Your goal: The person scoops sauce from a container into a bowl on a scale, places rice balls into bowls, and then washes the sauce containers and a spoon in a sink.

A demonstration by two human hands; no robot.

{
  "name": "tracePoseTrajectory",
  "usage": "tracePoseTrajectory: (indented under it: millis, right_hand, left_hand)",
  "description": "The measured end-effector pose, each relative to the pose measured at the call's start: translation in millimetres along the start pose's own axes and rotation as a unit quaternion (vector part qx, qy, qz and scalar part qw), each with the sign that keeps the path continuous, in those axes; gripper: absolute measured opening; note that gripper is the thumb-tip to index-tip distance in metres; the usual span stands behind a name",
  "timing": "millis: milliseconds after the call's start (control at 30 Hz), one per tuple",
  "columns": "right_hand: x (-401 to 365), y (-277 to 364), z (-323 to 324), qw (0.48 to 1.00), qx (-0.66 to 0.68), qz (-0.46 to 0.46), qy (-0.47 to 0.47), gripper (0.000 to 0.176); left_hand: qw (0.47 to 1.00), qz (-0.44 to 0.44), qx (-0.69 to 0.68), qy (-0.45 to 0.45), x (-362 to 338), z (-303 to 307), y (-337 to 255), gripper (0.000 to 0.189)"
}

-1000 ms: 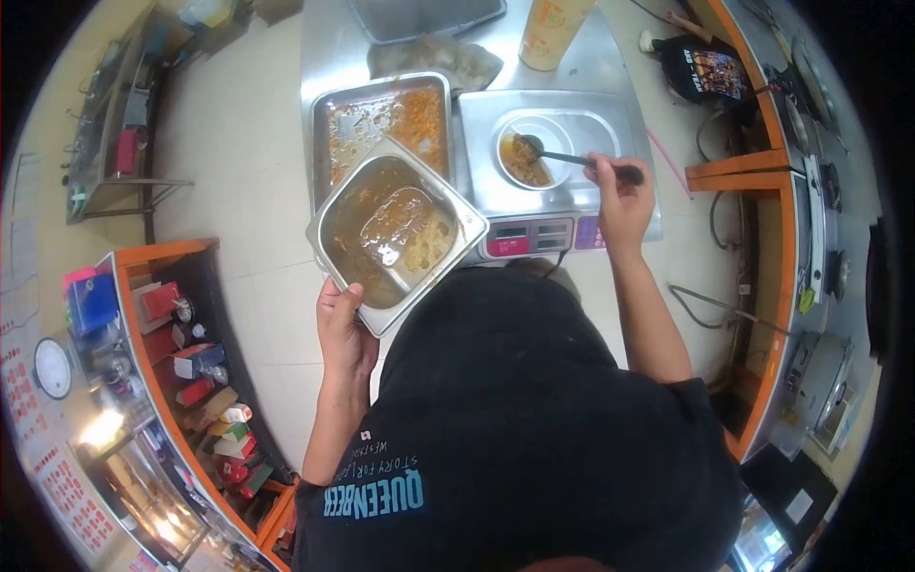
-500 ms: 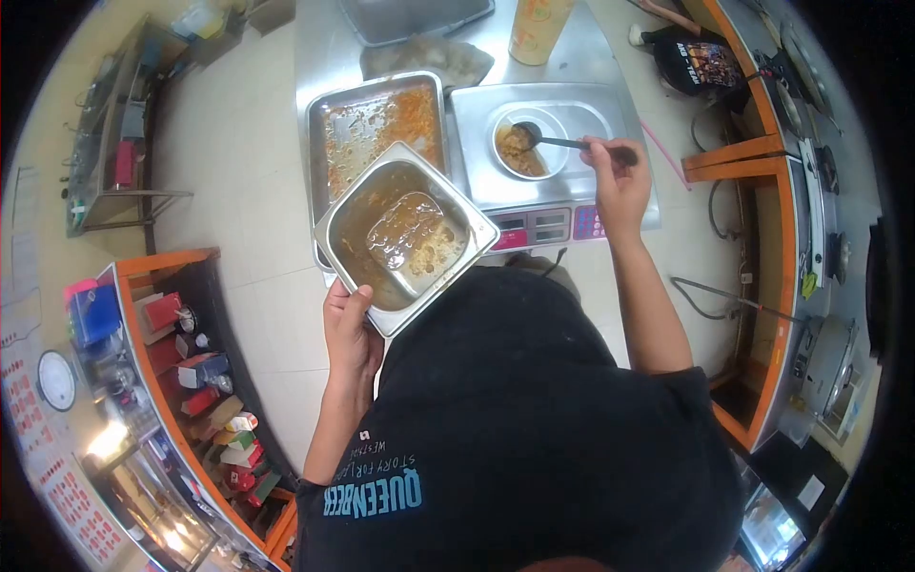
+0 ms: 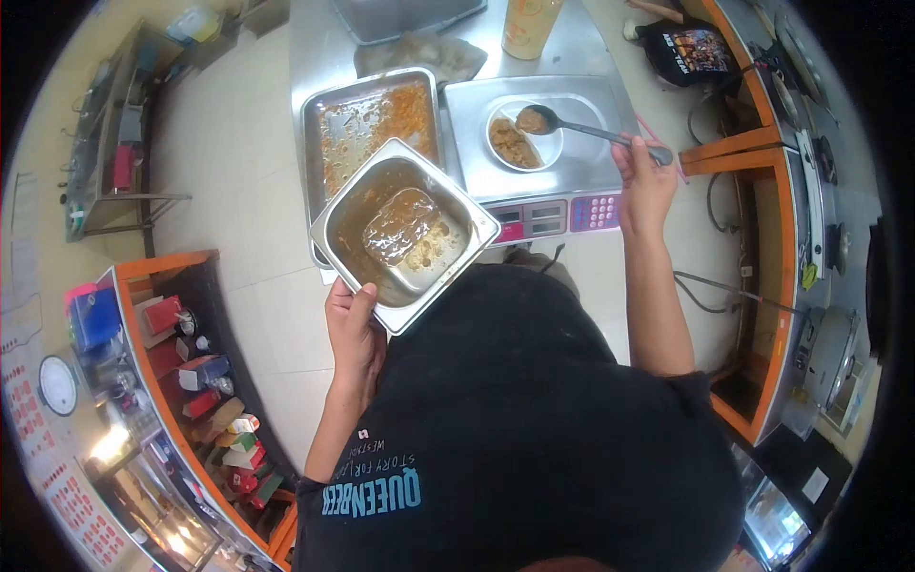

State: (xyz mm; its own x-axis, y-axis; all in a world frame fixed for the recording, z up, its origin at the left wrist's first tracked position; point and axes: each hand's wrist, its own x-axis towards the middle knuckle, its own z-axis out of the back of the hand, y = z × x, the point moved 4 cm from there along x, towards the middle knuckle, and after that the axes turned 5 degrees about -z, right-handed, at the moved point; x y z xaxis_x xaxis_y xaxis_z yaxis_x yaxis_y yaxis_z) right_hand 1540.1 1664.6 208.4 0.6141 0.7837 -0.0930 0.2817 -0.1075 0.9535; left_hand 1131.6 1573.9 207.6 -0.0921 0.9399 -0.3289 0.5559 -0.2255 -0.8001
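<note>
My left hand [image 3: 353, 319] is closed on the near corner of a deep square steel food pan [image 3: 457, 262], which has brown sauce and some pale bits at its bottom. The pan is tilted and overlaps a shallow steel tray [image 3: 307, 124] smeared with orange sauce. My right hand [image 3: 648, 181] grips the handle of a dark serving spoon [image 3: 596, 132]. Brown food fills the spoon's bowl, just above a small round white bowl [image 3: 548, 157]. More brown food lies in the left part of that bowl, which stands on the steel platform of a weighing scale [image 3: 581, 95].
The scale's keypad panel [image 3: 596, 213] faces me. Behind it on the steel table are a crumpled cloth [image 3: 424, 59], a grey tub [image 3: 410, 24] and a tall yellowish container [image 3: 531, 27]. Another person in a black shirt [image 3: 691, 52] is at the upper right, by orange-framed shelving [image 3: 739, 150].
The spoon has lifted out of the food in the white bowl and moved right, now carrying food. My right hand shifted right with it. My left hand keeps the pan nearly still.
</note>
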Motion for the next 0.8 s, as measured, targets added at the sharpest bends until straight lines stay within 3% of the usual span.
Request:
tracePoseTrajectory:
  millis: [167, 367, 800]
  right_hand:
    - [-4.0, 4.3, -5.9, 1.0, -0.01, 0.023, 0.0, 0.014]
    - [-32.8, -4.3, -19.2, 0.945, -0.209, 0.172, 0.182, 0.014]
    - [-27.4, -3.2, -17.9, 0.969, -0.136, 0.147, 0.143, 0.013]
  left_hand:
    - [1.0, -0.02, 0.023, 0.006, -0.2, -1.7, 5.2, 0.03]
    - [0.999, -0.021, 0.031, -0.003, -1.2, -4.0, 4.7, 0.03]
    - [0.999, -0.019, 0.03, -0.009, -3.2, -3.2, 6.9, 0.028]
